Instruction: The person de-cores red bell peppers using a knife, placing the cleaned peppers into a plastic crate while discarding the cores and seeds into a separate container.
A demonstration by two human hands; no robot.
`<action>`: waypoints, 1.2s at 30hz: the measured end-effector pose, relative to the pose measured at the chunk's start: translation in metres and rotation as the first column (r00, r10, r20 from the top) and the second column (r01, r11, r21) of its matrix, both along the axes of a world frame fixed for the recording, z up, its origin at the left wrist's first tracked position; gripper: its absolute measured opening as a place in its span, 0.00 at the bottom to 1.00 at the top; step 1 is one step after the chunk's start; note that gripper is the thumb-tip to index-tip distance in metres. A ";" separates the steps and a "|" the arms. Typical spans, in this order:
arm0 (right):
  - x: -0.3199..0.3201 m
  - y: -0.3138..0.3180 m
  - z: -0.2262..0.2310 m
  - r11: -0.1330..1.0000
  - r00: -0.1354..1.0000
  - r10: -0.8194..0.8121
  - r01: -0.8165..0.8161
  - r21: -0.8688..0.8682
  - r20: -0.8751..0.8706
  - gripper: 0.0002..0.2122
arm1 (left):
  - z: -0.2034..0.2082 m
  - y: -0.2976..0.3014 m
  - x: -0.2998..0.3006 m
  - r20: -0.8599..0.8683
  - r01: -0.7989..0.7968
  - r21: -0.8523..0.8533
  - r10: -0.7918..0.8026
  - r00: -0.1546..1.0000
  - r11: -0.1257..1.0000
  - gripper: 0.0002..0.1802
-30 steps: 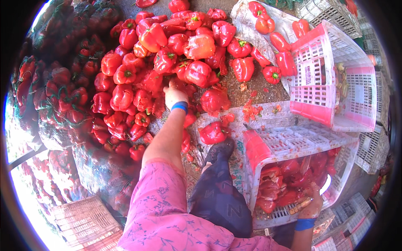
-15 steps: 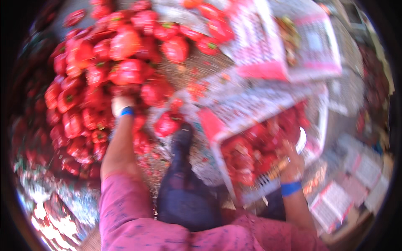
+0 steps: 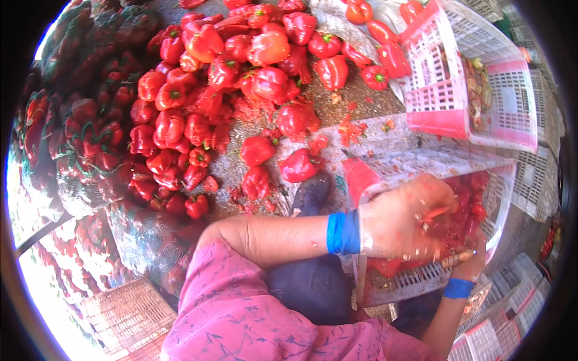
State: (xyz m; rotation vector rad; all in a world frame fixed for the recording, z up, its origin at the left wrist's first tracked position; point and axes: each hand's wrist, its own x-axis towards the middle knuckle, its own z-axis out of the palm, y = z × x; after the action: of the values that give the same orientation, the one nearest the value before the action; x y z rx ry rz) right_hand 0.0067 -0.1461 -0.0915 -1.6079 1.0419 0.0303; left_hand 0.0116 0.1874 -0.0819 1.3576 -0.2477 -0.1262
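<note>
My left hand [image 3: 400,216], speckled with pale seeds, is over the white and pink plastic crate [image 3: 397,295]. Its fingers are curled and slightly blurred around a red bell pepper [image 3: 439,212], of which only a little shows. At the crate's near right side, my right hand [image 3: 474,259] is closed on a knife with a wooden handle [image 3: 457,259]; its blade cannot be made out. Red pepper pieces [image 3: 466,201] lie inside the crate. A large heap of whole red bell peppers [image 3: 171,123] spreads to the left on the ground.
Another pink and white crate [image 3: 436,114], with yellowish-green scraps inside, lies tilted at the upper right. Net sacks of peppers [image 3: 84,132] stand along the left. My dark boot [image 3: 314,189] is beside loose peppers. More crates [image 3: 512,289] are at the lower right.
My left hand has come from the pepper heap across to the right, over the crate. My right hand keeps hold of the knife by the crate. The whole view has shifted.
</note>
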 end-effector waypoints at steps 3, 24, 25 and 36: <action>0.003 0.010 0.001 0.998 0.998 -0.026 0.029 -0.051 0.061 0.17 | -0.019 -0.010 -0.009 -0.032 0.236 0.016 -0.236 0.971 0.972 0.42; 0.088 0.061 -0.098 -0.468 0.029 0.491 -0.834 -0.292 -0.871 0.17 | -0.224 0.230 -0.157 -0.491 -0.685 0.676 0.859 -0.143 0.272 0.09; 0.089 0.064 -0.098 -0.483 0.025 0.475 -0.828 -0.285 -0.880 0.16 | -0.233 0.234 -0.161 -0.494 -0.672 0.687 0.855 -0.154 0.276 0.09; 0.080 0.019 -0.128 -0.509 -0.091 0.614 -0.804 -0.307 -0.784 0.13 | -0.256 0.297 -0.171 0.160 -0.212 0.960 0.981 -0.111 -0.181 0.22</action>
State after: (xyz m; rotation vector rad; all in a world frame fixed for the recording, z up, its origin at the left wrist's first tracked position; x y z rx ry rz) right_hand 0.0864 -0.1274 -0.2200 -3.1059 -0.7450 0.9651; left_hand -0.1597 0.4845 -0.3379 1.9952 1.9314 0.3740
